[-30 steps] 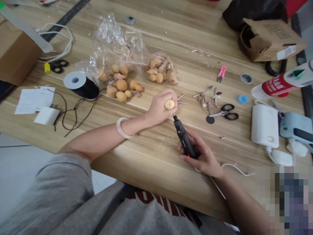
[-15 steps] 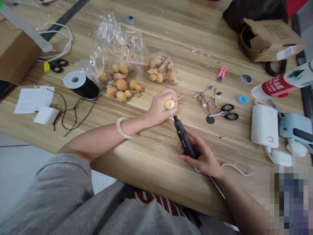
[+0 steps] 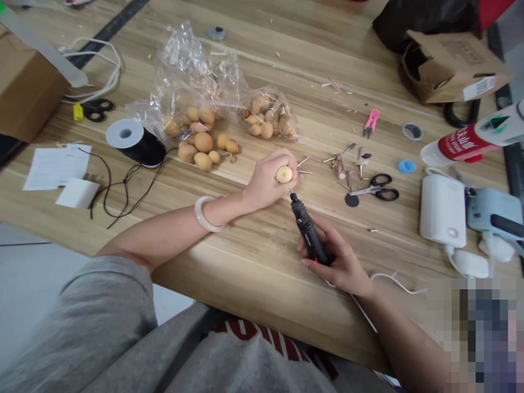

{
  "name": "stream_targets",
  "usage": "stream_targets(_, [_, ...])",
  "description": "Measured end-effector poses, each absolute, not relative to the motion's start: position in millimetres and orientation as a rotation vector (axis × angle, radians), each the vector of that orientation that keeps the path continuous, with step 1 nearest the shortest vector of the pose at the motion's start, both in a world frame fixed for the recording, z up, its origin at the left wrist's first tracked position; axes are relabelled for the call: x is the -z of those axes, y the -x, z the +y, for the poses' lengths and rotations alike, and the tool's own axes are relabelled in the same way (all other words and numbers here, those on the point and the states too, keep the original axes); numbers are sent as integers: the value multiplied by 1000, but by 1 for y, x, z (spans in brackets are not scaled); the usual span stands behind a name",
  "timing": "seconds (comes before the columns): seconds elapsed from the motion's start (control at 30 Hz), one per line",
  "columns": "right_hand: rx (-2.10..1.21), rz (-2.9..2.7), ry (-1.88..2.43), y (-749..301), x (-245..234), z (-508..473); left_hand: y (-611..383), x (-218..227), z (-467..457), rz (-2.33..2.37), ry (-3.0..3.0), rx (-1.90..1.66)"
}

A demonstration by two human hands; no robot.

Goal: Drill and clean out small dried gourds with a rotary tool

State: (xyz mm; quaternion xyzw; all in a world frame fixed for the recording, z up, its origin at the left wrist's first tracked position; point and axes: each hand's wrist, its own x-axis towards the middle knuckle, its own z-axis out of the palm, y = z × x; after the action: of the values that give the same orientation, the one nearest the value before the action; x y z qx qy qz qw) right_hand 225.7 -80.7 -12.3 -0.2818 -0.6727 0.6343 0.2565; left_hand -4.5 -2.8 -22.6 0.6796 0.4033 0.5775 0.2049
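My left hand (image 3: 267, 180) is closed round a small pale gourd (image 3: 284, 174), holding it just above the wooden table (image 3: 254, 256). My right hand (image 3: 339, 261) grips a black rotary tool (image 3: 308, 229) with a red light on its body and a white cable trailing from its rear. The tool's thin bit points up and left and touches the underside of the gourd. A white bangle (image 3: 203, 214) sits on my left wrist.
Loose gourds (image 3: 202, 144) and clear plastic bags (image 3: 196, 76) of gourds lie behind my left hand. A black thread spool (image 3: 137, 143) is at left; spare bits (image 3: 346, 164), black scissors (image 3: 376, 188), pink clippers (image 3: 370, 122), a white power bank (image 3: 443, 210) and a glue bottle (image 3: 470, 141) at right.
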Motion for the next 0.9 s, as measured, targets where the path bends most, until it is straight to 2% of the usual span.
stream_targets(0.9, [-1703,-1826,757,-226,13,-81,4,23,-2,1092,-1897,-1640])
